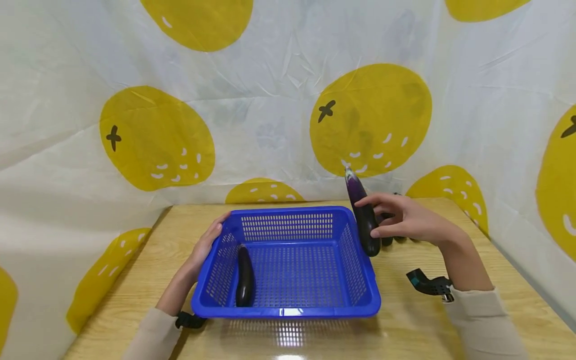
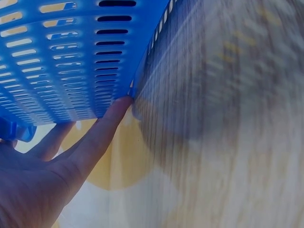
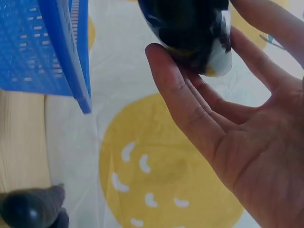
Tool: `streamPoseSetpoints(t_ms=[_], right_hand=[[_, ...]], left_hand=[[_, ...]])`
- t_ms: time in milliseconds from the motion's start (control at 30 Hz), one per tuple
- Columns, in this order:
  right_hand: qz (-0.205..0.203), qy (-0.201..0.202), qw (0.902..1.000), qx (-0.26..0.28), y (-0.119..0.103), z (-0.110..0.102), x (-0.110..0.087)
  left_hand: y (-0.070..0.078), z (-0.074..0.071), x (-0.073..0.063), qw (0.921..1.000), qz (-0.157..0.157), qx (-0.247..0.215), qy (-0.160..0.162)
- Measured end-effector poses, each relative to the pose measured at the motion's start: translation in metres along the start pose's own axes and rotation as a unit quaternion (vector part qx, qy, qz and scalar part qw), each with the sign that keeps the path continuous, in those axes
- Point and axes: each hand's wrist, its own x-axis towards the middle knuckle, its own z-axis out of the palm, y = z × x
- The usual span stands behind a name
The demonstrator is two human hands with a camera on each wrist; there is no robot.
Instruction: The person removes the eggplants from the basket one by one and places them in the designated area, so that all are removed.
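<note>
A blue plastic basket [image 1: 288, 312] with slotted walls stands in the middle of the wooden table. Inside, along its left wall, lies one dark eggplant [image 1: 245, 277]. My left hand [image 1: 208, 245] grips the basket's left side near the far corner; in the left wrist view, its fingers lie against the slotted wall [image 2: 66, 61]. Between thumb and fingers my right hand [image 1: 407, 218] pinches a second eggplant [image 1: 365, 220], its pale stem end pointing up and away. This eggplant overlaps the basket's right rim in the head view; the right wrist view shows its rounded dark end [image 3: 190, 33].
More dark eggplants [image 1: 387, 240] lie on the table [image 1: 418, 320] behind the right hand, partly hidden by it; one eggplant [image 3: 31, 207] shows at the right wrist view's lower left. A white cloth [image 1: 265, 130] with yellow fruit prints hangs behind the table.
</note>
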Motion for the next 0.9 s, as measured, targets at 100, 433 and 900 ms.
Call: streamPoseSetpoints(t_ms=[100, 433, 900], right_hand=[[0.009, 0.022, 0.9996, -0.017, 0.003, -0.004, -0.006], [0.038, 0.055, 0.9976, -0.019, 0.013, -0.015, -0.016], [0.092, 0.102, 0.987, -0.084, 0.033, -0.031, -0.028]], left_hand=[[0.0, 0.001, 0.0, 1.0, 0.0, 0.0, -0.003], [-0.001, 0.0, 0.001, 1.0, 0.0, 0.003, 0.004], [-0.001, -0.001, 0.002, 0.9999, -0.005, 0.013, 0.005]])
